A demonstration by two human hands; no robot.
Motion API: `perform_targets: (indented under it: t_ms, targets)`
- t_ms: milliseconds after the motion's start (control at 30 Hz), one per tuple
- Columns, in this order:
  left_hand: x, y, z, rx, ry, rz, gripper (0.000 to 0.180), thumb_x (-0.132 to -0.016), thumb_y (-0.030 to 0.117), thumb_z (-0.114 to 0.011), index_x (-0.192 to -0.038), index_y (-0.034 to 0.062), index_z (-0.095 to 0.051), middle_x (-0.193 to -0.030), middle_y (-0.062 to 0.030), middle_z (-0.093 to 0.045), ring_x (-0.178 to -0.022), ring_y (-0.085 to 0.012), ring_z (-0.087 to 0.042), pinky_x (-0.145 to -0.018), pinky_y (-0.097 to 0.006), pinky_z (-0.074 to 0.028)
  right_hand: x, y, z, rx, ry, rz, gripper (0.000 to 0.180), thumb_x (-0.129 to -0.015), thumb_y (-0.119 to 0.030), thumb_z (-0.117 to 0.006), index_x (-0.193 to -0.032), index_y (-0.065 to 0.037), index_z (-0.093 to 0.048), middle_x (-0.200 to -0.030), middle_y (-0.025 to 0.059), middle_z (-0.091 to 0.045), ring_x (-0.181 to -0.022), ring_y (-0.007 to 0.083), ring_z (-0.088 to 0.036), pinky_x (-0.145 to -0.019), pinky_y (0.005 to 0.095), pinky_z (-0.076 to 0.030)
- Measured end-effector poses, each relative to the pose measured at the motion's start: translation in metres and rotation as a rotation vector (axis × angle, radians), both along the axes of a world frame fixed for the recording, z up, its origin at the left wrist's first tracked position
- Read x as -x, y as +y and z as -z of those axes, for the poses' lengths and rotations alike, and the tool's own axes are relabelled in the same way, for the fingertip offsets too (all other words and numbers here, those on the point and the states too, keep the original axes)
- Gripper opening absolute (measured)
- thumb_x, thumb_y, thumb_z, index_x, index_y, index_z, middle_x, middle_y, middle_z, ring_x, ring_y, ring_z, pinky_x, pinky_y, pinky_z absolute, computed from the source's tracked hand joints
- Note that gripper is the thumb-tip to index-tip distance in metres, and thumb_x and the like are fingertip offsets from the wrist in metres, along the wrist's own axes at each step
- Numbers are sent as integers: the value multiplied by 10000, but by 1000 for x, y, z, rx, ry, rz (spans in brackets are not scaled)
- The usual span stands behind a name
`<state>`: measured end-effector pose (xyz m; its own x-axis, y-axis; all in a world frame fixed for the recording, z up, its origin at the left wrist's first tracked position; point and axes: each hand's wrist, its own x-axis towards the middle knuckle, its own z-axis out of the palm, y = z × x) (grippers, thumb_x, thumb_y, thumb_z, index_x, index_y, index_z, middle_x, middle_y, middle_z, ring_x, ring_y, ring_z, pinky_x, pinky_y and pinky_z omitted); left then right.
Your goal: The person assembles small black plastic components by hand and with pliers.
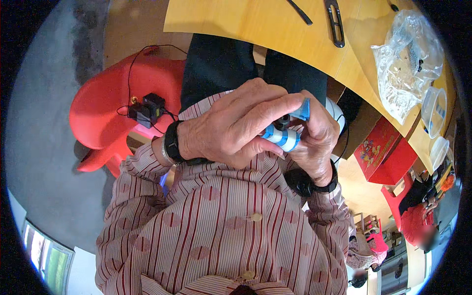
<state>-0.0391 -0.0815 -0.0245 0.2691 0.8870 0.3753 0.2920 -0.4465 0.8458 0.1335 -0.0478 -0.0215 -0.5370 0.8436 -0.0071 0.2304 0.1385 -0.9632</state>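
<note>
In front of my chest, both hands come together around a small blue-and-white striped piece that looks like fabric. A blue flap and a small dark round part sit just above the stripes; I cannot make out what kind of thing it is. My left hand is bent over it from the left, thumb and fingers closed on its edge. Curled round the other side, my right hand grips it from the right and below. The fingers hide much of the piece.
On the yellow table lie a black slotted tool, a dark thin stick, a clear plastic bag and a clear tub. A red box stands right. Left, a red chair carries a cabled black device. People sit lower right.
</note>
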Motion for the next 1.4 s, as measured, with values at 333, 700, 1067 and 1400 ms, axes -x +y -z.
perform_targets:
  t_ms: [333, 700, 1067, 1400]
  targets:
    - [4, -1, 0, -7, -24, 7, 622, -670, 248, -770, -1146, -66, -522, -1039, -215, -585, -843, -305, -606, -693, -359, -499, 4, 1, -3, 23, 26, 7, 349, -566, -166, -797, -776, -29, -555, -681, 79, -490, -618, 260, -488, -527, 341, -397]
    - [8, 5, -4, 54, -37, 21, 621, -666, 239, -777, -1154, -51, -527, -1067, -199, -581, -900, -309, -599, -756, -374, -491, -5, 1, 10, -73, -36, -77, 383, -660, -191, -814, -916, -13, -592, -771, 17, -547, -667, 111, -544, -578, 232, -419]
    - [10, 18, -12, 80, 138, 6, 309, -646, 91, -721, -946, 51, -660, -1079, -126, -561, -909, -297, -561, -799, -388, -456, -9, 5, 5, 904, 401, 36, 352, -760, -185, -763, -1042, -38, -611, -928, -14, -603, -877, 61, -540, -766, 215, -450]
    - [8, 17, -11, 519, -218, -33, 239, -797, 187, -680, -941, 5, -624, -988, -88, -571, -860, -163, -527, -746, -272, -402, -20, 9, 8, 778, 262, 88, 452, -903, -456, -543, -945, -13, -621, -752, 9, -624, -708, 76, -584, -670, 218, -466]
